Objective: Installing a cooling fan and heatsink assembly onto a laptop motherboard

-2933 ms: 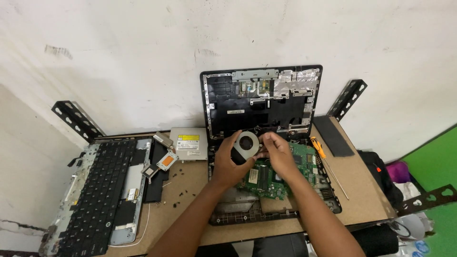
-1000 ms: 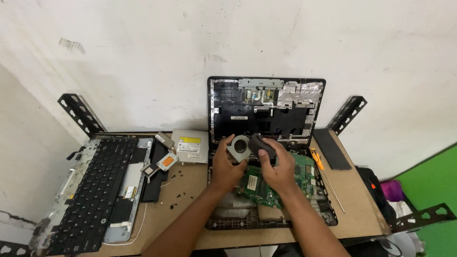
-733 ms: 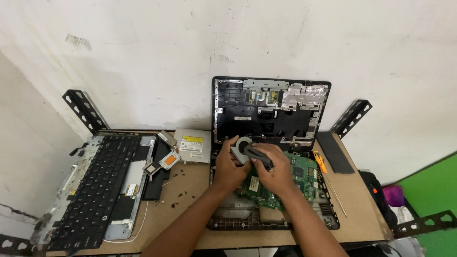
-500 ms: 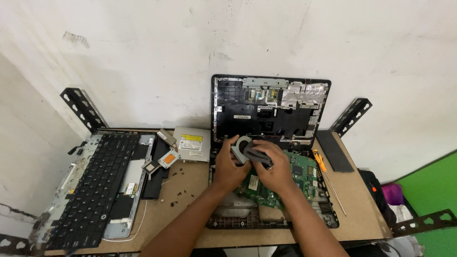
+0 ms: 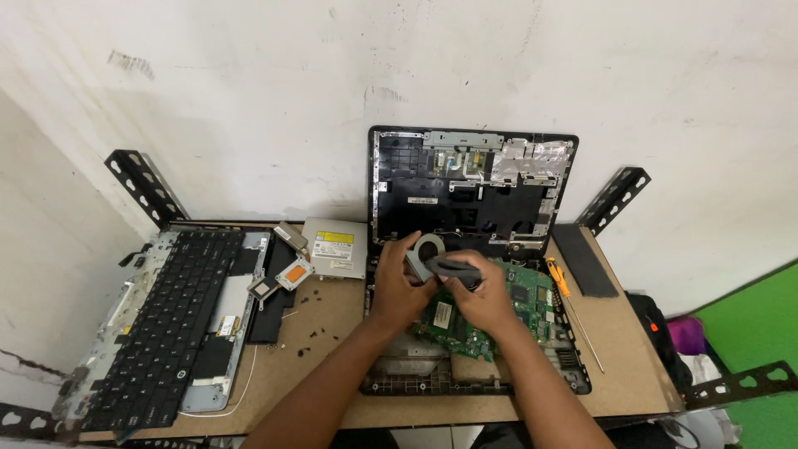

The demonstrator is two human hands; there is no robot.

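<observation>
From the head view, both hands are up over the stripped laptop base. The left hand point(image 5: 399, 287) has its fingers closed around the grey round cooling fan in its metal housing point(image 5: 426, 254), holding it lifted just above the green circuit board point(image 5: 490, 320). The right hand point(image 5: 482, 299) grips a dark, thick-handled tool point(image 5: 453, 267), its fingers wrapped round it, the handle lying across the fan's near edge and touching it; I cannot tell what the tip is doing.

Judging by how things lie, the teardown is well along. The black keyboard on its silver metal tray point(image 5: 162, 320) already sits well to the left of the fingers, and the silver flat optical drive point(image 5: 334, 247) lies near it, just left of the left hand. A small copper-plated heatsink piece point(image 5: 287, 274) rests between them, with loose dark screws point(image 5: 312, 337) scattered on the brown bench point(image 5: 332, 382). The fan looks free of the board.

What seems left: the circuit board sits in the black plastic laptop shell point(image 5: 474, 378) beneath the fingers. An orange-handled screwdriver point(image 5: 559, 278) lies just right of the right hand.
</observation>
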